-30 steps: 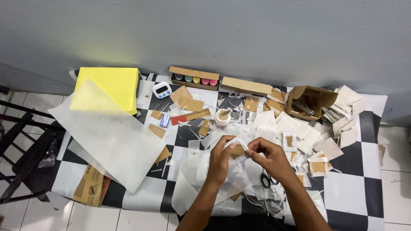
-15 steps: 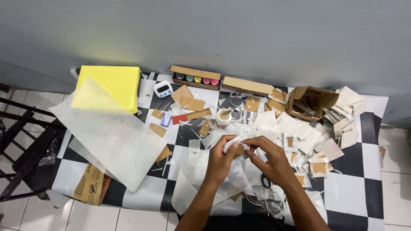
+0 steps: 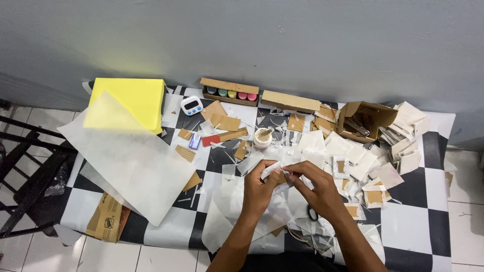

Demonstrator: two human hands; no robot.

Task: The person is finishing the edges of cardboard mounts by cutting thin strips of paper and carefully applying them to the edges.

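Near the desk's front edge, both hands worked a white paper strip (image 3: 276, 177).
Left hand (image 3: 259, 189) and right hand (image 3: 315, 189) pinched it between fingertips, apparently mid-fold; pressing the crease called for a steady pinch.

both hands meet over black-and-white checkered table (image 3: 433, 221): left hand (image 3: 260, 187) & right hand (image 3: 315, 189) pinch a small white paper piece (image 3: 273, 171) btwn fingertips. black scissors (image 3: 313, 213) partly hidden under right wrist. small white glue pot (image 3: 262, 138) just behind, large translucent white sheet (image 3: 126, 156) to the left overlapping yellow flat box (image 3: 132, 95).
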